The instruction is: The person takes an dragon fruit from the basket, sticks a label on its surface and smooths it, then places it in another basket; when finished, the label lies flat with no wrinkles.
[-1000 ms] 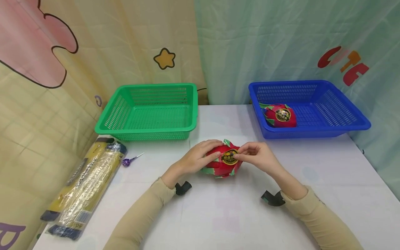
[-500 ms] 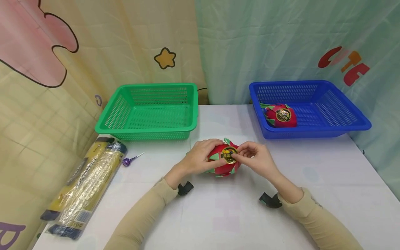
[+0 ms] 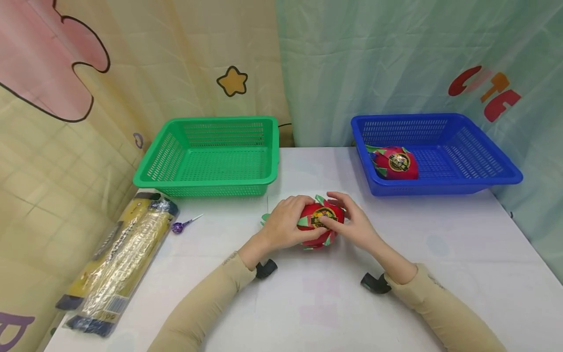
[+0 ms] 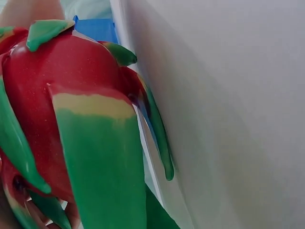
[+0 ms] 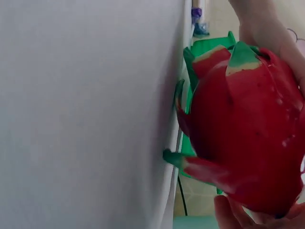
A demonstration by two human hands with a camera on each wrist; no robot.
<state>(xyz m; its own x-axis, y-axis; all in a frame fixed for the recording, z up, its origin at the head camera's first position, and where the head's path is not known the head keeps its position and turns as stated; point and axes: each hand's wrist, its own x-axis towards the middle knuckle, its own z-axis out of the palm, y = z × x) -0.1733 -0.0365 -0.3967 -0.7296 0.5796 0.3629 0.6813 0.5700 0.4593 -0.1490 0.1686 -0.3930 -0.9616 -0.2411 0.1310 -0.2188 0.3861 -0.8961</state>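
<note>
A red dragon fruit with green-tipped scales lies on the white table between my hands. On its upper side is a round black-and-gold sticker. My left hand grips the fruit's left part, thumb along the near side. My right hand holds the right end, its thumb over the sticker's edge and its fingers on the far side. In the left wrist view, broad green scales of the dragon fruit fill the left side. The right wrist view shows the smooth red side of the dragon fruit.
At the back left stands a green basket. The blue basket at the back right contains another dragon fruit with a similar sticker. A purple lollipop and long yellow plastic packages lie at the left.
My right hand has gone from pinching fingertips at the sticker's edge to spreading round the fruit's right end. My left hand has slid slightly right, and a green tip now shows behind it.
</note>
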